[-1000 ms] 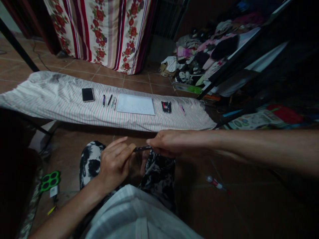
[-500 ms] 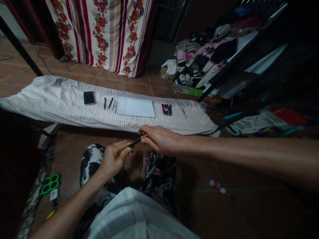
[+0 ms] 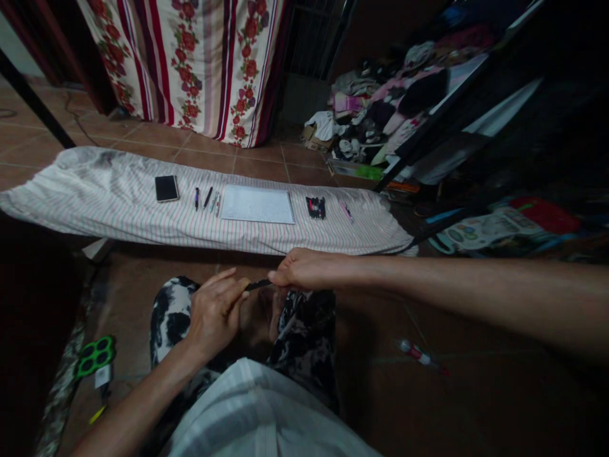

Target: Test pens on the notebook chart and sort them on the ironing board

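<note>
My left hand (image 3: 219,311) pinches one end of a slim black pen-like object (image 3: 258,285) between thumb and fingers. Closed on its other end is my right hand (image 3: 301,269), so the object spans the gap between both hands above my lap. Just beyond them lies a cloth-covered surface (image 3: 128,219) with a spiral notepad (image 3: 257,204). To the notepad's left are several pens (image 3: 207,197) and a black phone-like device (image 3: 166,188). On its right rest a cluster of dark pens (image 3: 315,208) and a pink pen (image 3: 347,212).
A green four-ring item (image 3: 96,355) lies on the floor at lower left, and a small bottle (image 3: 419,354) at lower right. Piled clothes (image 3: 380,114) fill the back right. A flowered curtain (image 3: 190,63) hangs behind the surface.
The black object has turned from a steep slant to nearly level. My right hand has lowered slightly and rotated; some left fingers have lifted. The view has shifted a little.
</note>
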`<state>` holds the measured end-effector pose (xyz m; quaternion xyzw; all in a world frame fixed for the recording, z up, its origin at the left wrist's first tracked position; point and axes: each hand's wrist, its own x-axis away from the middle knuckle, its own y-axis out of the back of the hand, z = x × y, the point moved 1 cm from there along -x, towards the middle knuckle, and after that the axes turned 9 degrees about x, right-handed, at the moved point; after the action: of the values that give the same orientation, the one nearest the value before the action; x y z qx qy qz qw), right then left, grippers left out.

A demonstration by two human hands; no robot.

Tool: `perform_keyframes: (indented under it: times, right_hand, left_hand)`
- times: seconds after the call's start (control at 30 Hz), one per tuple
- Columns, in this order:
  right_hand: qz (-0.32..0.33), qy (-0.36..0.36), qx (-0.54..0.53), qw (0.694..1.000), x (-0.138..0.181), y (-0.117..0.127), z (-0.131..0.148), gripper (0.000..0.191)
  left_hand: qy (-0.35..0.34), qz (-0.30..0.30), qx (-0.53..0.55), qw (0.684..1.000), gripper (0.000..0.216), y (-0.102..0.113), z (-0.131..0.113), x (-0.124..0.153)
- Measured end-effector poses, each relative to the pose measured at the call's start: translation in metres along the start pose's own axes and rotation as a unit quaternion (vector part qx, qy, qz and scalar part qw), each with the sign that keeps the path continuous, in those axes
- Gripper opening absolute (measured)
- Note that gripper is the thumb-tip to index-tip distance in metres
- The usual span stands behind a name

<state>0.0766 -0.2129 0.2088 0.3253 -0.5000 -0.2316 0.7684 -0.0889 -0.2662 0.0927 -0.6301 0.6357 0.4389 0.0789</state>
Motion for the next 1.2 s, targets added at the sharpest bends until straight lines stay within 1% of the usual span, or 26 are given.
perform_keyframes:
  times: [0.03, 0.07, 0.1, 0.13, 0.2, 0.23, 0.27, 0.3, 0.37, 0.47, 0.57, 0.63, 0.73, 0.8, 0.87, 0.93, 1.0, 1.1, 1.2]
  right_hand:
    - [-0.021, -0.009, 0.026, 0.999, 0.000, 0.001, -0.001, 0.037]
    - [-0.058, -0.005, 0.066, 0.996, 0.000, 0.003, -0.002, 0.036]
    - [-0.104, 0.020, 0.115, 0.988, 0.001, 0.006, -0.003, 0.034]
    - [-0.149, 0.064, 0.163, 0.973, 0.001, 0.008, -0.004, 0.030]
    - [-0.215, 0.169, 0.225, 0.935, 0.002, 0.013, -0.006, 0.023]
    - [-0.226, 0.210, 0.237, 0.921, 0.002, 0.014, -0.008, 0.021]
    - [-0.227, 0.235, 0.241, 0.914, 0.001, 0.015, -0.011, 0.019]
    - [-0.224, 0.246, 0.242, 0.912, 0.001, 0.016, -0.012, 0.019]
    - [-0.213, 0.245, 0.246, 0.913, 0.000, 0.017, -0.015, 0.019]
    - [-0.196, 0.246, 0.261, 0.913, 0.002, 0.017, -0.014, 0.018]
    - [-0.191, 0.254, 0.263, 0.911, 0.006, 0.016, -0.012, 0.018]
    - [-0.196, 0.243, 0.260, 0.914, 0.008, 0.015, -0.011, 0.019]
    - [-0.203, 0.204, 0.245, 0.926, 0.008, 0.012, -0.013, 0.019]
    - [-0.205, 0.189, 0.231, 0.932, 0.007, 0.011, -0.015, 0.018]
    - [-0.214, 0.202, 0.222, 0.929, 0.005, 0.013, -0.017, 0.018]
    - [-0.228, 0.232, 0.217, 0.920, 0.003, 0.016, -0.019, 0.018]
    - [-0.238, 0.253, 0.210, 0.914, 0.002, 0.022, -0.019, 0.018]
    - [-0.241, 0.235, 0.216, 0.916, 0.004, 0.029, -0.017, 0.017]
    - [-0.245, 0.220, 0.214, 0.920, 0.006, 0.035, -0.013, 0.016]
  left_hand:
    - [0.036, 0.010, 0.014, 0.999, 0.018, -0.002, 0.001, 0.000]
    - [0.083, 0.026, 0.040, 0.995, 0.018, -0.005, 0.003, -0.001]
    - [0.136, 0.043, 0.077, 0.987, 0.019, -0.007, 0.005, -0.003]
    - [0.191, 0.060, 0.126, 0.972, 0.021, -0.008, 0.006, -0.005]
    - [0.282, 0.084, 0.236, 0.926, 0.025, -0.009, 0.007, -0.010]
    - [0.310, 0.090, 0.287, 0.902, 0.025, -0.009, 0.006, -0.013]
    - [0.329, 0.094, 0.326, 0.881, 0.025, -0.008, 0.005, -0.015]
    - [0.341, 0.098, 0.356, 0.865, 0.025, -0.007, 0.003, -0.018]
    - [0.357, 0.102, 0.383, 0.846, 0.025, -0.005, 0.001, -0.021]
    - [0.360, 0.106, 0.382, 0.844, 0.026, -0.004, 0.000, -0.022]
    - [0.344, 0.116, 0.373, 0.854, 0.023, -0.005, 0.002, -0.021]
    - [0.331, 0.118, 0.356, 0.866, 0.021, -0.007, 0.003, -0.019]
    - [0.306, 0.099, 0.304, 0.896, 0.022, -0.012, 0.005, -0.015]
    - [0.302, 0.084, 0.290, 0.904, 0.023, -0.014, 0.006, -0.014]
    - [0.320, 0.084, 0.322, 0.887, 0.023, -0.016, 0.005, -0.016]
    - [0.347, 0.099, 0.374, 0.854, 0.025, -0.015, 0.004, -0.021]
    - [0.365, 0.112, 0.408, 0.830, 0.029, -0.013, 0.003, -0.026]
    - [0.371, 0.116, 0.435, 0.812, 0.031, -0.013, 0.001, -0.032]
    - [0.378, 0.095, 0.461, 0.797, 0.026, -0.015, -0.002, -0.034]
